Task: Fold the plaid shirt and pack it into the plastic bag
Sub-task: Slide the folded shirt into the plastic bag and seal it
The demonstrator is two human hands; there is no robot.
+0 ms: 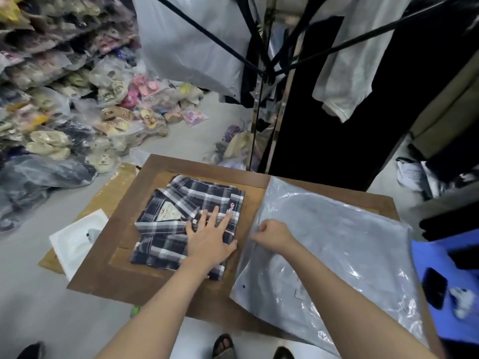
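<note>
A navy-and-white plaid shirt [178,203] lies folded into a rectangle on the brown wooden table [111,268], collar and label facing up on the left. My left hand [210,239] rests flat on the shirt's near right part, fingers spread. To the right, a clear plastic bag [337,242] lies flat over the table's right side. My right hand [274,235] pinches the bag's left edge between closed fingers, just beside the shirt.
A white tray [75,239] and cardboard lie on the floor left of the table. Bagged slippers [77,120] pile up at the far left. A clothes rack [272,73] with hanging garments stands behind. A blue stool [445,288] holding a phone sits right.
</note>
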